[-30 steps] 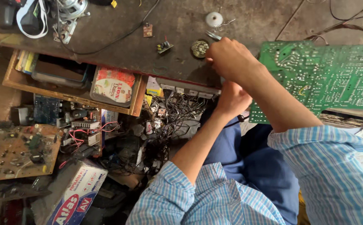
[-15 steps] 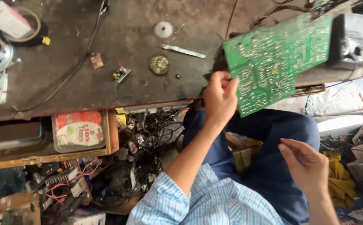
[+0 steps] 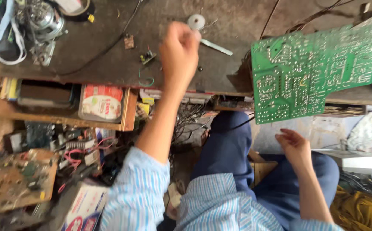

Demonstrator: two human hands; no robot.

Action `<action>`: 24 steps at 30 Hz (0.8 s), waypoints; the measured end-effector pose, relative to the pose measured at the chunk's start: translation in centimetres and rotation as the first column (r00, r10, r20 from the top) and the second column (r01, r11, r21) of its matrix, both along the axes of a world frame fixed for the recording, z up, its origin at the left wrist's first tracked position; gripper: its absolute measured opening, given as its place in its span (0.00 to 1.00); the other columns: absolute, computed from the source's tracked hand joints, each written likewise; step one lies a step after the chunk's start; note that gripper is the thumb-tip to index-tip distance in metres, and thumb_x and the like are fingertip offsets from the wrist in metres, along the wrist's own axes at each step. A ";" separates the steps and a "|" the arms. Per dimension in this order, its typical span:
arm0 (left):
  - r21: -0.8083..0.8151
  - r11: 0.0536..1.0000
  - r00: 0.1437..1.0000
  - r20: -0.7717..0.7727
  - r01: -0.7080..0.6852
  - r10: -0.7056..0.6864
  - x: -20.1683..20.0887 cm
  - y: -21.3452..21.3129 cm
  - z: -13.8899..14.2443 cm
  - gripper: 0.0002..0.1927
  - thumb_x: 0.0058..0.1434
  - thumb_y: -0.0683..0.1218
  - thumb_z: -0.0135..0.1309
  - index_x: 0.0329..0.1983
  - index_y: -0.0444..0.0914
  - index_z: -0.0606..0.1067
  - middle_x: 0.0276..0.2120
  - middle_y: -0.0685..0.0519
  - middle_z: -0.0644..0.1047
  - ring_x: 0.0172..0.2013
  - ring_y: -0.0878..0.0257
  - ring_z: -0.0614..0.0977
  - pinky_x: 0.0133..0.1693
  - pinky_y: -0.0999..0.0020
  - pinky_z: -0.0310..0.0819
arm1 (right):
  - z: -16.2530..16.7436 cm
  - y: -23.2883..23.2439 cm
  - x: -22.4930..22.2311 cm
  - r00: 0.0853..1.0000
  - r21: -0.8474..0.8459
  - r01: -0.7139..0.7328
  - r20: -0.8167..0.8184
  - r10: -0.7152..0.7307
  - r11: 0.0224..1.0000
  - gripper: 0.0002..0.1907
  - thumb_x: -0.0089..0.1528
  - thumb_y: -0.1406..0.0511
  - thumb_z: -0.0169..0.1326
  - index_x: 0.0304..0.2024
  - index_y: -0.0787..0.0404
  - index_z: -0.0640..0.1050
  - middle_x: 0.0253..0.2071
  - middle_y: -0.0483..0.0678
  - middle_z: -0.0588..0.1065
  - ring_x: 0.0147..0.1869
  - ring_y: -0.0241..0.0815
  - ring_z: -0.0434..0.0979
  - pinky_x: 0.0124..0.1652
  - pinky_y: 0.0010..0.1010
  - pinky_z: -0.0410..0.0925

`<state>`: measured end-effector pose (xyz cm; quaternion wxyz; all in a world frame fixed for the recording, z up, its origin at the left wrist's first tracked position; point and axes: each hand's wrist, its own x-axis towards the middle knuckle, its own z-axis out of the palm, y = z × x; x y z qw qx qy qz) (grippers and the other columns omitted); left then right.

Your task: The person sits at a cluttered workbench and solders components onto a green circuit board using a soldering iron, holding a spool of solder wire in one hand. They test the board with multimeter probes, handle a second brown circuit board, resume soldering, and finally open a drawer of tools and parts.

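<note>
Cluttered with repair parts, the dark workbench (image 3: 87, 47) carries a small electric motor (image 3: 40, 21), a white disc (image 3: 196, 21), a flat metal strip (image 3: 216, 47) and a few tiny loose components (image 3: 148, 56). The left hand (image 3: 179, 51) is raised over the bench with its fingers curled into a loose fist just below the disc; motion blur hides whether anything is pinched inside, so that cannot be told. The right hand (image 3: 295, 145) hangs above the lap, fingers relaxed and half open, holding nothing. A green circuit board (image 3: 314, 68), solder side up, rests on the bench's right edge with a good part of it overhanging the lap. Judging by that overhang, a nudge from a rising right hand or a tug on the wires (image 3: 280, 25) behind it could tip the board off. The blurred left fist could also sweep the small components off the bench.
</note>
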<state>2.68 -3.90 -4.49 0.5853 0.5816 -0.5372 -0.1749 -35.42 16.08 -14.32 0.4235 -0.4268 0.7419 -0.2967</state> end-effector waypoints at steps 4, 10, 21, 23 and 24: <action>0.217 0.973 0.943 0.332 -0.077 0.000 2.0 -8.8 0.5 0.17 0.57 0.51 0.67 0.39 0.35 0.78 0.35 0.43 0.83 0.40 0.47 0.85 0.42 0.55 0.78 | -1.4 -4.4 -0.9 0.998 0.051 0.042 -0.053 -0.039 0.998 0.22 0.61 0.65 0.65 0.57 0.64 0.79 0.44 0.50 0.80 0.43 0.39 0.76 0.42 0.30 0.68; 0.625 0.767 0.813 0.516 -0.143 -0.270 0.5 -15.4 0.5 0.32 0.40 0.56 0.73 0.43 0.32 0.78 0.45 0.38 0.79 0.48 0.44 0.81 0.47 0.55 0.76 | -2.3 -9.6 1.1 0.975 -0.132 -0.181 -0.154 0.160 0.975 0.16 0.64 0.67 0.59 0.54 0.65 0.80 0.50 0.52 0.80 0.52 0.43 0.78 0.49 0.38 0.70; 0.558 0.816 0.781 0.573 -0.149 -0.249 -0.8 -17.7 -0.5 0.22 0.45 0.44 0.63 0.45 0.35 0.81 0.47 0.40 0.82 0.53 0.47 0.82 0.54 0.60 0.78 | -5.3 -14.3 3.0 0.770 -0.242 -0.043 0.610 0.186 0.969 0.22 0.65 0.66 0.55 0.62 0.66 0.72 0.56 0.50 0.74 0.56 0.42 0.74 0.50 0.35 0.72; 0.646 0.727 0.785 0.566 -0.232 -0.253 -1.0 -17.4 0.1 0.24 0.44 0.47 0.66 0.45 0.36 0.80 0.48 0.41 0.80 0.52 0.46 0.81 0.52 0.58 0.76 | -5.7 -14.4 3.3 0.755 -0.230 -0.035 0.631 0.176 0.973 0.21 0.66 0.66 0.54 0.61 0.65 0.73 0.55 0.49 0.75 0.56 0.42 0.75 0.50 0.34 0.72; 0.683 0.680 0.787 0.562 -0.267 -0.254 -1.0 -17.3 0.6 0.25 0.43 0.48 0.67 0.45 0.36 0.79 0.49 0.41 0.79 0.52 0.46 0.80 0.51 0.56 0.76 | -5.7 -14.4 3.3 0.749 -0.228 -0.033 0.639 0.175 0.973 0.20 0.66 0.66 0.54 0.61 0.65 0.73 0.55 0.49 0.75 0.55 0.42 0.75 0.50 0.34 0.73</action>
